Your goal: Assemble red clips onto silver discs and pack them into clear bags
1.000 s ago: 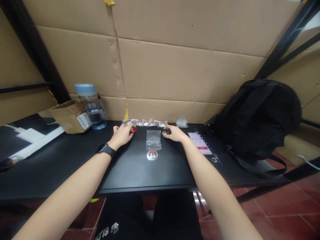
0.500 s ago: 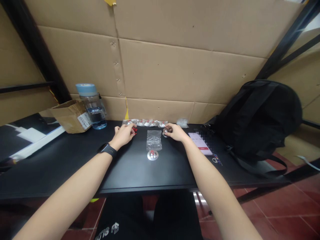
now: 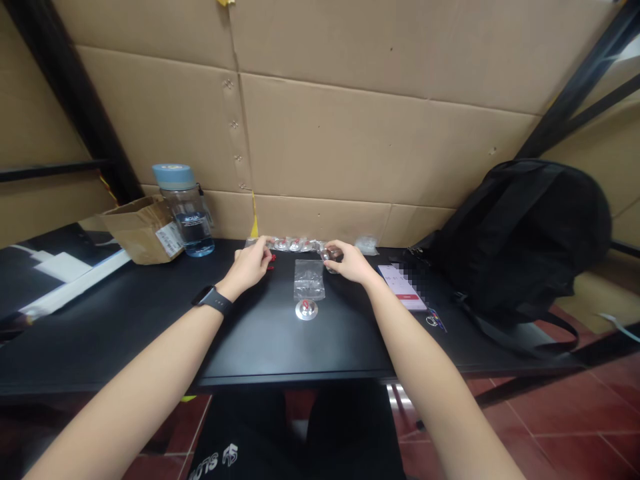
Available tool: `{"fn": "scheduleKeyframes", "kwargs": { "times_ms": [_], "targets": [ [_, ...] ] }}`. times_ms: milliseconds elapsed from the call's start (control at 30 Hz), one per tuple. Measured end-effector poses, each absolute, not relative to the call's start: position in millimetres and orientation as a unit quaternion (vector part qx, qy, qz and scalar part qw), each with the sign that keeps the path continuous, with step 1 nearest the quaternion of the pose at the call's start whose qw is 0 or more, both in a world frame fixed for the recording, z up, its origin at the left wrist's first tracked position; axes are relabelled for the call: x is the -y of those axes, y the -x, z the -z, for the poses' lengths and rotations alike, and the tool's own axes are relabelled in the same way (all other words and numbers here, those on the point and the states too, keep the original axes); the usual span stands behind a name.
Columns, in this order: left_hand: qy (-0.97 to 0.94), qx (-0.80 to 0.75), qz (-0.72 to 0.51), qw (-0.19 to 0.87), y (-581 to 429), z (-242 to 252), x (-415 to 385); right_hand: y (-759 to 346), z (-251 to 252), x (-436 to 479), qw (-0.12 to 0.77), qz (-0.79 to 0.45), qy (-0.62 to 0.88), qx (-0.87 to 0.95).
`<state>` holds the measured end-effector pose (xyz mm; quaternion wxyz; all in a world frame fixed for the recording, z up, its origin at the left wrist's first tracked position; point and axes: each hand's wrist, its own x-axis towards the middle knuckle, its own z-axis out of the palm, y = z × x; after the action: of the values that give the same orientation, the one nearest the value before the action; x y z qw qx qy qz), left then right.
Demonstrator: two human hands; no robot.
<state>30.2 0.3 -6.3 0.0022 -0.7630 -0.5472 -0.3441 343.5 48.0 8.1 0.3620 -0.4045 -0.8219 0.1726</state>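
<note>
1. Left hand: at the far part of the black tabletop, fingers bent down just beside small red pieces. Cannot tell whether a piece is pinched; the fingertips are partly hidden. Dark wristwatch on this wrist.
2. Right hand: thumb and fingers curled around a shiny metal piece, grasping it. Its outline is mostly covered by the fingers.
3. Metal disc: flat on the tabletop, between the forearms and nearer the body than either hand; domed centre, red bit on top. Untouched.
4. Clear plastic bag: lying flat directly beyond the disc, between the two hands.
5. Row of bagged discs: along the back edge, close to the cardboard wall; red shows in several. Left end partly behind the left hand.
6. Bundle of clear plastic: at the back, just beyond the right hand.
7. Right side: phone with screen lit, key ring near its lower corner, black backpack farther out.
8. Left side: blue-capped bottle upright beside an open cardboard box.
</note>
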Motion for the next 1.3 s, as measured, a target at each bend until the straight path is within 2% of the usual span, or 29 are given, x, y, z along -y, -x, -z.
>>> {"fn": "scheduleKeyframes", "kwargs": {
  "times_ms": [133, 333, 500, 600, 933, 1300],
  "targets": [
    [0.777, 0.477, 0.411, -0.025, -35.8, -0.4, 4.6, -336.8, -12.9, -42.5, 0.393, -0.201, 0.381, 0.812],
    [0.753, 0.449, 0.474, -0.080, -52.5, -9.7, 17.0, -324.1, -21.9, -29.1, 0.421, -0.245, 0.344, 0.803],
    [0.715, 0.430, 0.537, -0.128, -64.5, -19.3, 30.3, -317.1, -31.0, -17.8, 0.468, -0.202, 0.348, 0.787],
    [0.710, 0.428, 0.547, -0.116, -69.9, -24.1, 38.0, -312.6, -33.6, -13.5, 0.492, -0.218, 0.332, 0.775],
    [0.718, 0.436, 0.539, -0.058, -79.7, -31.3, 48.5, -288.6, -28.9, 3.4, 0.498, -0.418, 0.231, 0.724],
    [0.735, 0.445, 0.512, -0.022, -86.2, -32.9, 52.0, -277.4, -29.0, 13.4, 0.499, -0.414, 0.213, 0.731]
  ]
}}
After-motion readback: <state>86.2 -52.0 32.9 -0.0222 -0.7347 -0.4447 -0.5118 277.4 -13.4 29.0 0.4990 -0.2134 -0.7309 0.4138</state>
